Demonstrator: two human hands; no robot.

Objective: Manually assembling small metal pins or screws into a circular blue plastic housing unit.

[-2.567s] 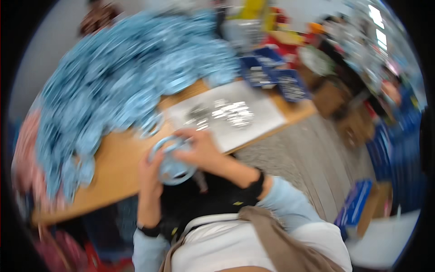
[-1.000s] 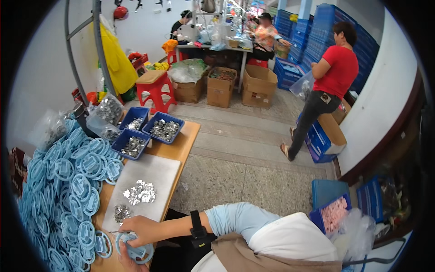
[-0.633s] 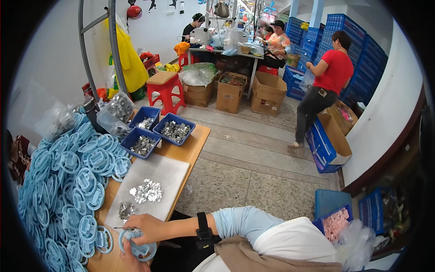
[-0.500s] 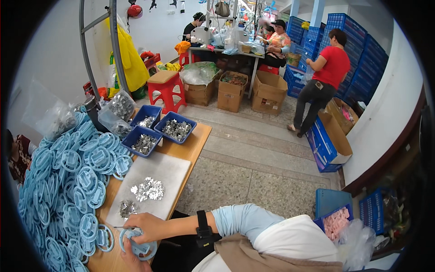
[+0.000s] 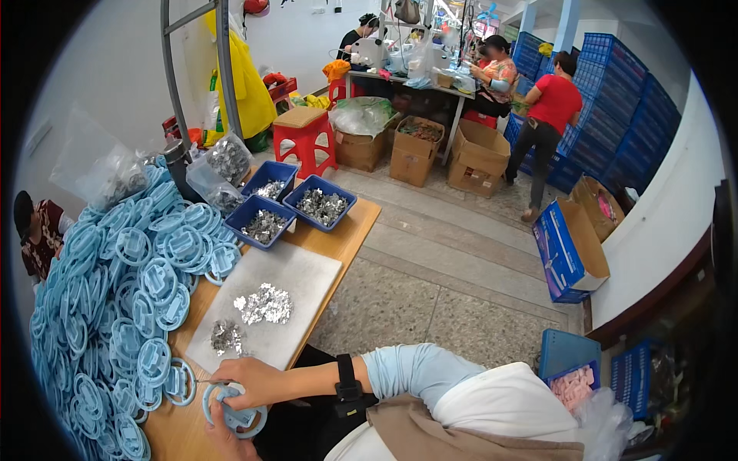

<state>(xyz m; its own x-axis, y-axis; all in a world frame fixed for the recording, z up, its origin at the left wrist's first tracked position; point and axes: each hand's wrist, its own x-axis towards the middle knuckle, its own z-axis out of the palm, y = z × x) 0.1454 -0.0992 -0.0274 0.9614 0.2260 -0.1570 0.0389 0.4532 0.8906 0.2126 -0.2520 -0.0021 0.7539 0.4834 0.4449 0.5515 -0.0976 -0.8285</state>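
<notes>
My left hand (image 5: 224,439) grips a light-blue plastic ring-shaped part (image 5: 244,422) by its near left side, just past the table's front edge. Over the top of that part lies my right hand (image 5: 257,378), its fingers closed. A thin metal tool (image 5: 203,381) pokes out leftward from them; its full shape is hidden. Ahead of the hands, a pale board (image 5: 304,276) carries a pile of shiny metal pieces (image 5: 264,304) and a smaller, darker pile (image 5: 225,336). A large heap of similar blue ring parts (image 5: 108,307) covers the table's left side.
Several dark-blue bins (image 5: 320,203) of metal pieces stand behind the board, near clear bags (image 5: 229,160) and a dark flask (image 5: 178,170). A red stool (image 5: 304,142), cartons (image 5: 416,154) and stacked blue crates (image 5: 615,92) lie beyond. A person in red (image 5: 552,104) stands by the crates.
My view has swung slightly left, so the scene sits further right. The person in red has moved closer to the crates. Both my hands stay on the same blue ring part.
</notes>
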